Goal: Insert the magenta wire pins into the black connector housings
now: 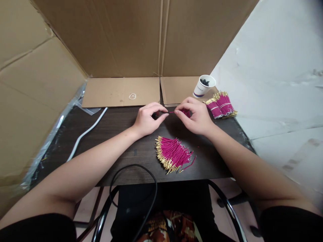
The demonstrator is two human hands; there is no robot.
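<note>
Over the middle of the dark table, my two hands meet at a short magenta wire [171, 112]. My right hand [195, 116] pinches the wire between thumb and forefinger. More magenta wires [186, 113] show under its curled fingers, partly hidden. At the wire's other end, the thumb and forefinger of my left hand [150, 118] are closed on a small black piece, mostly covered by the fingertips. Something dark also shows inside the curl of that hand. Closer to me lies a fanned pile of magenta wires [174, 151] with gold tips toward the left and silvery ends toward the right.
A paper cup [202, 89] with small black pieces stands at the back right. Beside it lie banded bundles of magenta wires [222, 105]. Cardboard [113, 90] lines the back, holding a white loop [132, 96]. A grey cable [85, 132] and a black cable [133, 165] lie left.
</note>
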